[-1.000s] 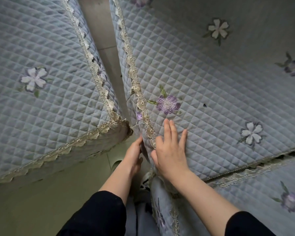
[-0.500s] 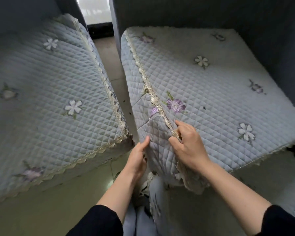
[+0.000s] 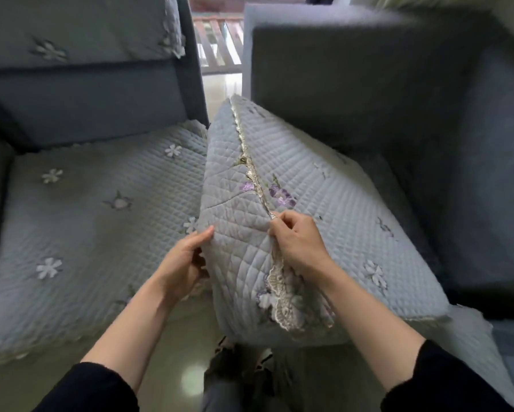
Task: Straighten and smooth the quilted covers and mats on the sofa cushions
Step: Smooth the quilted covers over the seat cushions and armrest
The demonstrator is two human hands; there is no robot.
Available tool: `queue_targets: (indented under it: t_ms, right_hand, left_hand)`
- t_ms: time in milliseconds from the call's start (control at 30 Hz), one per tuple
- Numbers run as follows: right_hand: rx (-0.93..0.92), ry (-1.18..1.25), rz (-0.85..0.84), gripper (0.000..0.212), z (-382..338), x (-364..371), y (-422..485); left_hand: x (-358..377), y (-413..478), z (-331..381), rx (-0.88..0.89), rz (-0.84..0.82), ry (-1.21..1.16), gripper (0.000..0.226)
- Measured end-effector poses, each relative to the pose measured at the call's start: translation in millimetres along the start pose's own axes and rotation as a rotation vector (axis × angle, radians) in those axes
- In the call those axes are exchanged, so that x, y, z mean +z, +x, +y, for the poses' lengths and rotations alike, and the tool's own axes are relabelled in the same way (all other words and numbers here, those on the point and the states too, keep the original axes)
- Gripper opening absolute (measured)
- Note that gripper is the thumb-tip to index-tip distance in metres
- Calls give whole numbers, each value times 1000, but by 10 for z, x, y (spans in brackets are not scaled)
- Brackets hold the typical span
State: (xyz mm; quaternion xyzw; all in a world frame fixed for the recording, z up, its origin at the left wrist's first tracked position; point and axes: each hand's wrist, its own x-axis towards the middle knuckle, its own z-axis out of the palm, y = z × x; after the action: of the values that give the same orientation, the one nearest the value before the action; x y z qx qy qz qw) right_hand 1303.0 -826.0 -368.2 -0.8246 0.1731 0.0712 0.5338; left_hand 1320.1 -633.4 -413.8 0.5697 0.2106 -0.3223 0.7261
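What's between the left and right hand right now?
Head view: only a stretch of the pale blue quilted cover, pulled between them. The left hand grips its side edge; the right hand pinches its cream lace trim.

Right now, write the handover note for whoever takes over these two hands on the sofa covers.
Left hand grips the side flap of the right seat's quilted cover, thumb on top.
Right hand pinches the lace trim along that cover's edge.
Left seat cover lies flat on its cushion.
Done: left seat looks smooth.
Left: side flap is creased and the trim wavy; pull it straight, then smooth the top.
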Motion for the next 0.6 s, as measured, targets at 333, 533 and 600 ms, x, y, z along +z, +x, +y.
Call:
queue_targets:
  t_ms: [333, 533, 600]
  right_hand:
    - [12, -391, -500, 49, 9, 1419, 125]
    - [38, -565, -512, 59, 189, 1672, 321]
    - [49, -591, -495, 57, 213, 1635, 419]
  left_hand:
    - [-1241, -115, -145, -226, 330, 42, 31]
    - [-1281, 372, -51, -121, 491, 288, 52]
    - [-1168, 531, 112, -31, 457, 451, 60]
